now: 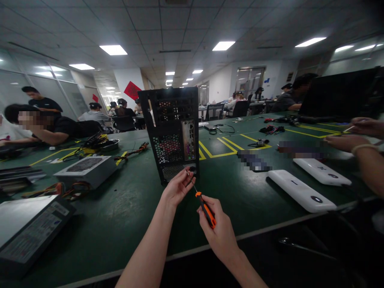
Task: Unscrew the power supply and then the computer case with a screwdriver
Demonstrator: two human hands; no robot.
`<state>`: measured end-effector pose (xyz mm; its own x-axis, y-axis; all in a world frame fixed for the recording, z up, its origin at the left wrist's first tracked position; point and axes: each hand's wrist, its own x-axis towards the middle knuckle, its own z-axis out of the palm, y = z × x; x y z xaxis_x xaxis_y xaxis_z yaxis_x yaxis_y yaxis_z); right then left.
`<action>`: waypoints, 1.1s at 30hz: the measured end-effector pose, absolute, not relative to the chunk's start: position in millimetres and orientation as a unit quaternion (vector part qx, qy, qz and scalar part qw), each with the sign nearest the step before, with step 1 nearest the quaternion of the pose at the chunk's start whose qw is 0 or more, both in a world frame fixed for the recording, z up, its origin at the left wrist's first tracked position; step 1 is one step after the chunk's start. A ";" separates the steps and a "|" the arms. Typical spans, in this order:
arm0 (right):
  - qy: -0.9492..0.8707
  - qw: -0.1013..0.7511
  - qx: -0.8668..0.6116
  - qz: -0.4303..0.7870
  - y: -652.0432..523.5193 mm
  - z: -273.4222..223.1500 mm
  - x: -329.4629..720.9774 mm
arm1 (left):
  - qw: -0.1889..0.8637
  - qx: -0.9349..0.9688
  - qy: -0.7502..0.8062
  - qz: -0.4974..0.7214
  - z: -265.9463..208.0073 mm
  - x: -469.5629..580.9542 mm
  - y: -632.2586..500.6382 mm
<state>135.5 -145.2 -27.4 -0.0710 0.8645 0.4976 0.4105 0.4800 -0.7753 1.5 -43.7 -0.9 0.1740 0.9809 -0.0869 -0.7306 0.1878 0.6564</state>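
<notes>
Table in scuffed dark green is stretching across the whole view, yellow tape lines crossing its dull sheen. Computer tower next, standing upright on it straight ahead and showing its back: matte black metal, honeycomb vents and a brighter silver port panel. Over on the left, a boxy, labelled power supply is lying near the edge, with a smaller, slotted grey power supply sitting beyond it. On the right, two glossy white power banks are lying side by side, all rounded corners.

Now the hands! The right hand is wrapping its fingers firmly round the handle of a screwdriver, ribbed-looking orange and black, angled up towards the tower's lower corner. The left hand is gathering its fingertips at the far end of the thin metal shaft; whether they are pinching it, or a tiny screw, I cannot tell. Looks like the lining-up stage of screwdriver work, and the next move is calling for a steady tip, a straight shaft and light wrist control.
</notes>
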 end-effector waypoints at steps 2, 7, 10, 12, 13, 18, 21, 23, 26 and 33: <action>-0.699 0.502 -0.458 0.224 -145.7 -27.2 136.0 | 0.725 0.248 0.264 0.586 0.2 1.1 -43.5; -0.714 0.502 -0.459 0.166 -144.4 -31.4 135.3 | 0.703 0.281 0.312 0.573 1.6 -0.1 -41.3; -0.707 0.510 -0.470 0.140 -144.2 -33.1 135.7 | 0.686 0.310 0.331 0.569 -1.9 1.6 -39.0; -0.694 0.507 -0.487 0.157 -144.2 -31.9 137.5 | 0.675 0.312 0.349 0.570 -6.0 4.3 -37.0; -0.688 0.503 -0.494 0.174 -143.9 -30.7 138.6 | 0.671 0.310 0.358 0.571 -8.3 6.1 -35.8; -0.667 0.470 -0.524 0.245 -138.8 -24.7 141.9 | 0.663 0.302 0.386 0.566 -16.2 17.2 -29.7; -0.649 0.470 -0.528 0.280 -134.2 -24.2 141.3 | 0.657 0.290 0.386 0.579 -17.9 22.5 -26.3; -0.634 0.474 -0.522 0.318 -131.5 -25.2 140.8 | 0.660 0.276 0.371 0.592 -18.6 24.3 -24.4; -0.601 0.481 -0.516 0.377 -128.1 -27.0 140.8 | 0.674 0.252 0.339 0.607 -19.1 24.6 -22.5; -0.568 0.503 -0.492 0.428 -120.3 -28.0 142.7 | 0.693 0.233 0.310 0.608 -18.4 22.5 -22.2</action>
<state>142.7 -120.3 -28.0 -0.0110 0.9886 0.1500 0.1287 0.1501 -0.9803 22.5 -22.2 -18.4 0.0683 0.9868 -0.1466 -0.6984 0.1522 0.6993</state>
